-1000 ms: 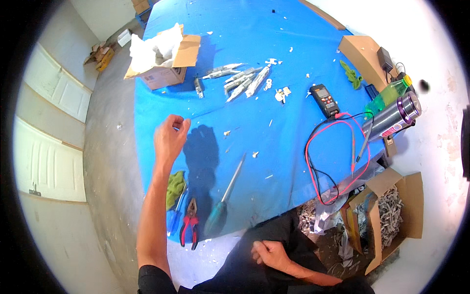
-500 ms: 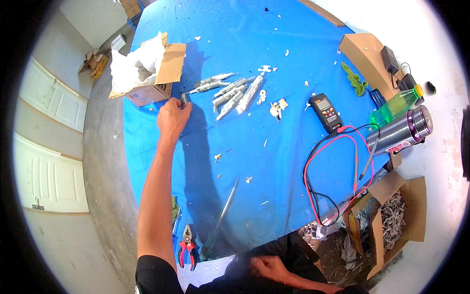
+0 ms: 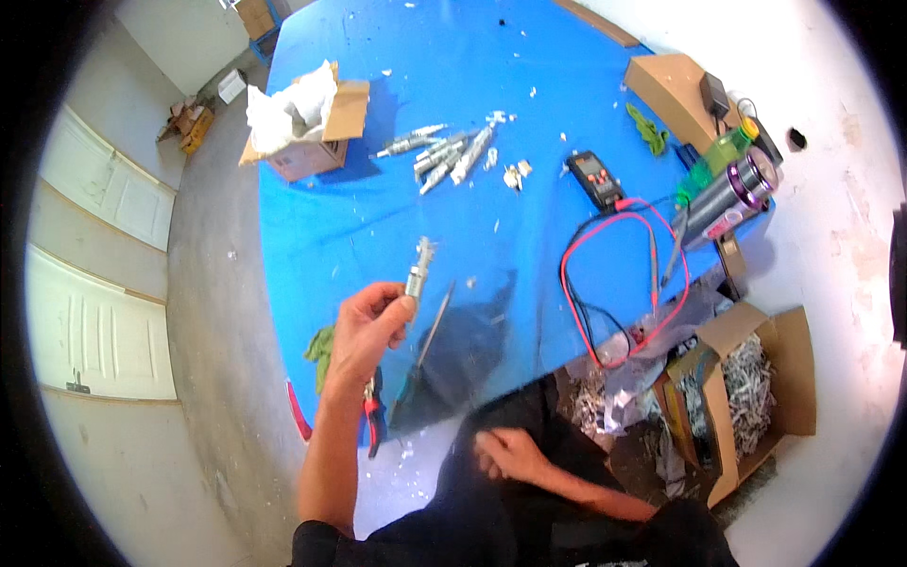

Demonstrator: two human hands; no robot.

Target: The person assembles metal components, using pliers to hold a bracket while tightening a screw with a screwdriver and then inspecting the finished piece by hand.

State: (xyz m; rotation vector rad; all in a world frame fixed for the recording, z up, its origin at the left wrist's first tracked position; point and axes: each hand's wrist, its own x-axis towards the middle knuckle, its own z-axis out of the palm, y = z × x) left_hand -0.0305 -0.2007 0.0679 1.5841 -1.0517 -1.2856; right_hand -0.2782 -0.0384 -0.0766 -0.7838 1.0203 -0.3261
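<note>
My left hand (image 3: 370,331) is raised above the near left of the blue-covered table, thumb and fingers closed round a slim grey cylindrical part (image 3: 417,272). The part points up and away, its narrow, stepped end free. On the dark cloth over my lap rests my right hand (image 3: 510,455), fingers curled in, with nothing showing in them. Several similar grey cylindrical parts (image 3: 444,159) lie in a loose pile farther off. Just right of my left hand is a screwdriver (image 3: 435,326) with a long thin shaft. Red-and-black pliers (image 3: 374,420) lie partly behind my left forearm.
An open carton (image 3: 312,161) with white lining stands far left. A handheld meter (image 3: 595,180) with red and black leads (image 3: 652,236), a green bottle (image 3: 723,156) and a steel flask (image 3: 732,198) are on the right. Below the table edge sits a carton of scraps (image 3: 751,397).
My left hand has come back from beside the lined carton toward me, bringing the grey cylindrical part. The view has shifted a little; my right hand stays on my lap.
</note>
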